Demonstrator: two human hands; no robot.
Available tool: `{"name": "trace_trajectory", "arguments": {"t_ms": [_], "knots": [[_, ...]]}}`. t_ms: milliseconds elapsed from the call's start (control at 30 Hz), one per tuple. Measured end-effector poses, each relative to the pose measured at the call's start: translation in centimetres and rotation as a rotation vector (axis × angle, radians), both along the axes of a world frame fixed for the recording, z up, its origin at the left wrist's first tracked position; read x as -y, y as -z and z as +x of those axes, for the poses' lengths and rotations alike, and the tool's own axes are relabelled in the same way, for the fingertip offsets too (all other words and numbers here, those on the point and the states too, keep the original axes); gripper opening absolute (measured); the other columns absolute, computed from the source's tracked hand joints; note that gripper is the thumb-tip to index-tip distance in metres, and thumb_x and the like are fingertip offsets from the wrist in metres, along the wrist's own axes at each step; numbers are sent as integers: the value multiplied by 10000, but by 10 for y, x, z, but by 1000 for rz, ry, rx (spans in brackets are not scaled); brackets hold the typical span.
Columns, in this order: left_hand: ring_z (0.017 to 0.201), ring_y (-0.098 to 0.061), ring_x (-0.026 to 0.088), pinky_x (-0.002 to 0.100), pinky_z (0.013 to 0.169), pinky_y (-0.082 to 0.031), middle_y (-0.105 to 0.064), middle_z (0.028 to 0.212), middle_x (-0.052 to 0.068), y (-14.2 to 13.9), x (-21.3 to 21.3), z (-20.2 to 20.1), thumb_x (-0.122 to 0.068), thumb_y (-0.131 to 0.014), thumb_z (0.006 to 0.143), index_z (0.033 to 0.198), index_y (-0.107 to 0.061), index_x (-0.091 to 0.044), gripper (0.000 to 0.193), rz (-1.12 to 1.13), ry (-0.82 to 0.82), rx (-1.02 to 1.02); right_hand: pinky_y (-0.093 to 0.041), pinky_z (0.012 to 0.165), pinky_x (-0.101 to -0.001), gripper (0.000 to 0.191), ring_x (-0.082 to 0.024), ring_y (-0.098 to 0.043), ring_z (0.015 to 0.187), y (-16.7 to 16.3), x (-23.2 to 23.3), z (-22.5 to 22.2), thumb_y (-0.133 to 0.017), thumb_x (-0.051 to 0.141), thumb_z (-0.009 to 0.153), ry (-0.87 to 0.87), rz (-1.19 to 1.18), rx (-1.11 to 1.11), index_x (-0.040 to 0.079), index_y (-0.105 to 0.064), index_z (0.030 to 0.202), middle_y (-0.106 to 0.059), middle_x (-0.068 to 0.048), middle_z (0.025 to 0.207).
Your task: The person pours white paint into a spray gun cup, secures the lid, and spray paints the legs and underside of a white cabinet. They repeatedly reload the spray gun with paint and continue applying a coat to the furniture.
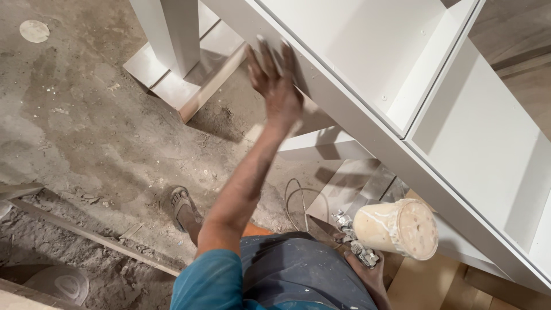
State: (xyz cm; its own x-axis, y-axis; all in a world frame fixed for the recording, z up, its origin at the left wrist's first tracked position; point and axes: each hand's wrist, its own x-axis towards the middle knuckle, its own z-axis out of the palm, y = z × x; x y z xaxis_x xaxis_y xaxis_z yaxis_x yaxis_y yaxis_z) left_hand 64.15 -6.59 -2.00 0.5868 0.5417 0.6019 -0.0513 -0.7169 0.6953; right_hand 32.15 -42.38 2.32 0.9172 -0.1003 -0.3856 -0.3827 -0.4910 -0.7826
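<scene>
My left hand (274,80) is stretched forward with fingers spread, its palm flat against the outer side of a large white-painted cabinet (367,115) that lies tilted across the upper right. My right hand (367,272) is low by my waist and grips a metal spray gun (353,238) with a paint-smeared cup (396,227) on top. A thin hose (298,201) loops from the gun down to the floor. Most of the right hand is hidden behind the gun.
The cabinet rests on white blocks (183,80) standing on a dusty concrete floor (74,115). My sandalled foot (183,206) is planted below the arm. A wooden strip (86,232) lies at lower left, and brown boards (425,281) lie at lower right.
</scene>
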Motion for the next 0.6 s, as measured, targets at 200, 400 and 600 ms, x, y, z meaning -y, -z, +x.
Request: {"name": "trace_trajectory", "arguments": {"t_ms": [200,400,600], "knots": [[1608,178,398,651,1277,146,252,1747,30,18,71,-50,49,-493,1022,1666,-19,-504,972,266,201,20,-564,772,-261,281,-137,-718,890,-31,-38,17,-694,-65,808,-82,145,24,-24,-771,1076,-797,-96,1039],[1619,187,374,605,1273,129,274,1753,23,23,25,-34,52,-477,1039,1687,11,-432,945,318,181,120,-581,756,-278,279,-153,-738,889,-17,-29,16,-732,-80,797,-161,169,99,-23,-771,1066,-805,-97,1026],[1629,119,396,719,1307,32,227,1748,14,6,-28,-8,76,-461,883,1679,14,-404,1044,20,-38,-62,-580,764,-260,274,-130,-733,902,-8,-17,9,-718,-71,794,-111,192,81,-14,-757,1059,-799,-72,1031]]}}
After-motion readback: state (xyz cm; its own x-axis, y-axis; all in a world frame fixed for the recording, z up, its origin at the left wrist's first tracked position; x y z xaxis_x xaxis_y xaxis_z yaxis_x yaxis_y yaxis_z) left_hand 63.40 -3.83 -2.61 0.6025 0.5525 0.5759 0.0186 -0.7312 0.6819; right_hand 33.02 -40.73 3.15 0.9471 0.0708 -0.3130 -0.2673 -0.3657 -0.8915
